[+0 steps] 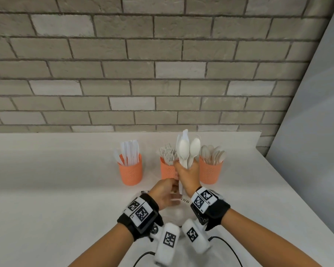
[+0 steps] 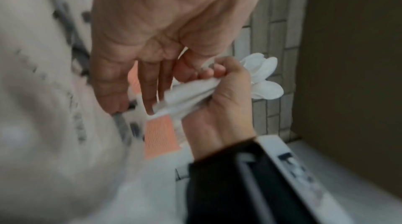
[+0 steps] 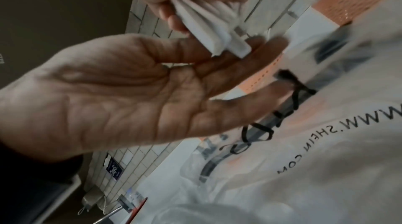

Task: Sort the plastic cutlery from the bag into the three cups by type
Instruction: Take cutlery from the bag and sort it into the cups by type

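Three orange cups stand in a row near the wall: the left cup [image 1: 130, 173] holds knives, the middle cup [image 1: 167, 171] forks, the right cup [image 1: 210, 171] spoons. My right hand [image 1: 183, 167] grips a bundle of white spoons [image 1: 188, 149] upright, between the middle and right cups. In the left wrist view the right hand [image 2: 226, 93] is wrapped round the handles and the spoon bowls [image 2: 265, 79] stick out beyond it. My left hand [image 1: 173, 187] sits just below with straight fingers [image 3: 239, 62] touching the handle ends [image 3: 237, 47]. The printed translucent bag [image 1: 175, 215] lies under both hands.
A brick wall [image 1: 162, 74] rises behind the white table [image 1: 56, 199]. The table's right edge [image 1: 297, 197] runs diagonally beside a grey panel [image 1: 320, 132]. Black cables [image 1: 226, 245] lie at the front near my wrists.
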Tool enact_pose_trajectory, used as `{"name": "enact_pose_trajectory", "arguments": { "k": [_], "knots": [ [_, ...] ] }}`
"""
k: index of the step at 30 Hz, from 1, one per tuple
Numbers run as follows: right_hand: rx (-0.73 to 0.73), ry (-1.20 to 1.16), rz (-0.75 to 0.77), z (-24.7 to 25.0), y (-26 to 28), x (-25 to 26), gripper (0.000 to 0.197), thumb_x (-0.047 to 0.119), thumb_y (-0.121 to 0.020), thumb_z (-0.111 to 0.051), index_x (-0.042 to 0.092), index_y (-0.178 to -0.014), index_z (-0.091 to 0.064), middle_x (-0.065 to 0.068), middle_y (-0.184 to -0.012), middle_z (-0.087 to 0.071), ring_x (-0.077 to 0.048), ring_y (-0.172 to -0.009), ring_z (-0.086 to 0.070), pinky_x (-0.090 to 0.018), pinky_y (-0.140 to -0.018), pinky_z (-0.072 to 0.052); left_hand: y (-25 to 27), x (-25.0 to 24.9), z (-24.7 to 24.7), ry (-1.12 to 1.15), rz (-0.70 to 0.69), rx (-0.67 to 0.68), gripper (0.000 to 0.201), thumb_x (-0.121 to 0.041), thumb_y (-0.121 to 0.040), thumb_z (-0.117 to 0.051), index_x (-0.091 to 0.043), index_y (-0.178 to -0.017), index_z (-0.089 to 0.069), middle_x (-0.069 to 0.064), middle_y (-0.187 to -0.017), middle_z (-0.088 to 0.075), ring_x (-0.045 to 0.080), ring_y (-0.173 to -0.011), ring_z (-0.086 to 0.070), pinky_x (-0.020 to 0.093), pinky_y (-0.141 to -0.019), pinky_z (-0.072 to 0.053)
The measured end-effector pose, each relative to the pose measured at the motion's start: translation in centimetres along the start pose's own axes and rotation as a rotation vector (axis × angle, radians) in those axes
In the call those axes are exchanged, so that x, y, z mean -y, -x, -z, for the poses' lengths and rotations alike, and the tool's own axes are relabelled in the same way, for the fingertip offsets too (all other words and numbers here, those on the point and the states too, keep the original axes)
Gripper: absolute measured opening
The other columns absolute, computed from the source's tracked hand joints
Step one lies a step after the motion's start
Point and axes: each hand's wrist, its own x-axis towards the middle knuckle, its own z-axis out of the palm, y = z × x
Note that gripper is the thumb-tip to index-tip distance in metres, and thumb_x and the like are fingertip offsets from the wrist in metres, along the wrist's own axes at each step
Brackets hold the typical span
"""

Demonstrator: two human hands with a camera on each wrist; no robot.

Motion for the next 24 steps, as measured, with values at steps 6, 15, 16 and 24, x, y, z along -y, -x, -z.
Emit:
{"name": "enact_pose_trajectory", "arguments": {
  "k": [6, 15, 16, 24],
  "knots": [
    [0.184, 0.05, -0.086, 1.3, -0.4, -0.5, 0.008, 0.0, -0.087, -0.058, 0.007, -0.084, -0.057, -0.002, -0.053, -0.048, -0.003, -0.035, -0.044, -0.017, -0.036, -0.036, -0.5, -3.8, 0.9, -0.098, -0.478, -0.223, 0.018, -0.018, -0.095, -0.047, -0.012, -0.103, -0.062, 0.002, -0.093, -0.064, 0.015, -0.082, -0.06, 0.027, -0.075, -0.049],
    [0.412, -0.079, -0.241, 2.0, -0.1, -0.1, 0.006, 0.012, -0.087, -0.064, 0.009, -0.083, -0.061, 0.002, -0.047, -0.053, -0.006, -0.033, -0.044, -0.017, -0.035, -0.037, -1.6, -5.7, 1.0, -0.189, -0.504, -0.315, 0.02, -0.022, -0.091, -0.058, -0.003, -0.095, -0.063, 0.004, -0.077, -0.062, 0.009, -0.051, -0.056, 0.012, -0.038, -0.042],
    [0.431, -0.083, -0.264, 2.2, -0.1, -0.1, 0.006, 0.014, -0.087, -0.065, 0.01, -0.084, -0.062, 0.002, -0.047, -0.054, -0.006, -0.033, -0.044, -0.017, -0.035, -0.037, -1.7, -5.7, 1.1, -0.185, -0.487, -0.312, 0.02, -0.023, -0.091, -0.058, -0.004, -0.095, -0.062, 0.003, -0.075, -0.062, 0.005, -0.045, -0.057, 0.012, -0.037, -0.042],
    [0.472, -0.102, -0.399, 3.1, -0.1, -0.2, 0.014, 0.023, -0.09, -0.059, 0.01, -0.092, -0.058, 0.0, -0.055, -0.061, -0.007, -0.037, -0.049, -0.018, -0.038, -0.042, -2.4, -6.0, 1.6, -0.259, -0.574, -0.461, 0.016, -0.018, -0.094, -0.052, -0.009, -0.082, -0.057, 0.003, -0.064, -0.058, 0.006, -0.04, -0.058, 0.017, -0.042, -0.046]
  ]
}}
